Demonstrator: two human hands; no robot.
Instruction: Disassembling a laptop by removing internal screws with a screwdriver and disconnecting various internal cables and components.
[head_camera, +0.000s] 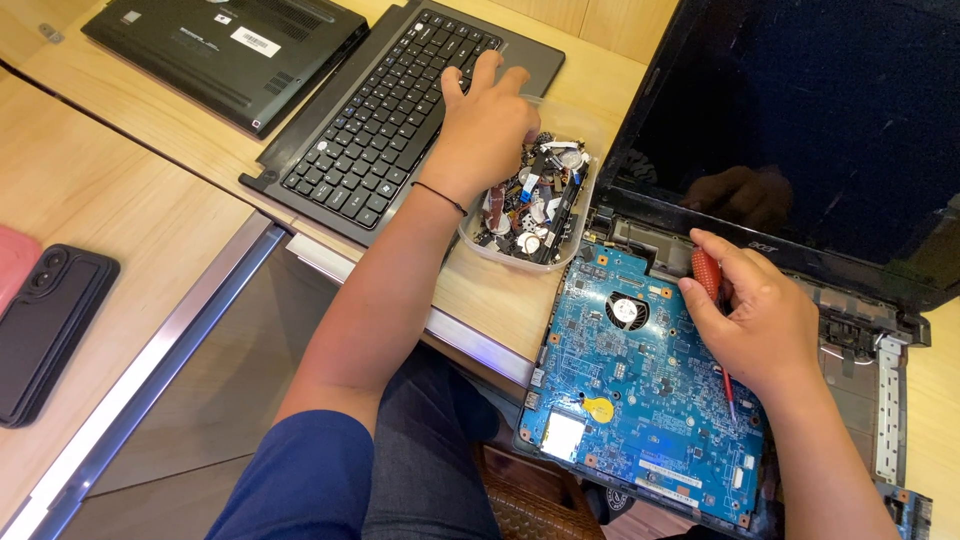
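Note:
My left hand (488, 125) reaches into a clear plastic tub (520, 258) full of small laptop parts, its fingers bent down over the tub's far end; whether they pinch anything is hidden. My right hand (752, 312) grips a screwdriver with a red handle (706, 272), its thin shaft pointing down over a blue motherboard (620, 390). The motherboard lies in an opened laptop base, with a round fan and a yellow coin cell on it. The laptop's dark screen (800, 120) stands open behind my right hand.
A detached black keyboard panel (380, 120) lies left of the tub, and a closed black laptop (225, 50) lies upside down beyond it. A black phone (45, 330) rests at the far left on the wooden table. A metal-edged gap runs below the table.

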